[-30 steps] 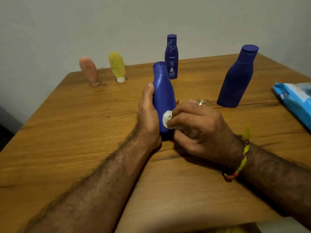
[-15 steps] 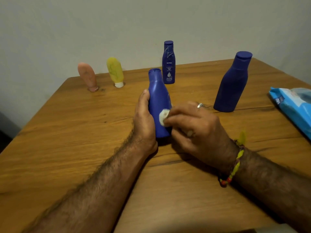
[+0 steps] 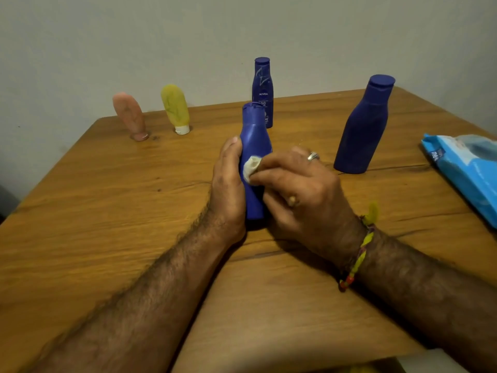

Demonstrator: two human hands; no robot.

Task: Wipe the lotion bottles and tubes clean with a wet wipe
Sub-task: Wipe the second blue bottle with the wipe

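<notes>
A blue lotion bottle [image 3: 254, 135] stands upright on the wooden table [image 3: 107, 211] near the middle. My left hand [image 3: 228, 184] grips its left side. My right hand [image 3: 298, 189] pinches a crumpled white wet wipe [image 3: 251, 168] and presses it against the bottle's front. Farther back stands a slim blue Nivea bottle [image 3: 263, 87], and a larger blue bottle [image 3: 367, 125] stands to the right. A pink tube [image 3: 129, 114] and a yellow tube [image 3: 174, 107] stand cap-down at the back left.
A blue wet wipe pack [image 3: 468, 170] lies at the table's right edge. A plain wall rises right behind the table's far edge. The table's near edge shows at the bottom right.
The wipe in my right hand has slid a little up the bottle's front. My left hand keeps its hold. The camera has shifted slightly.
</notes>
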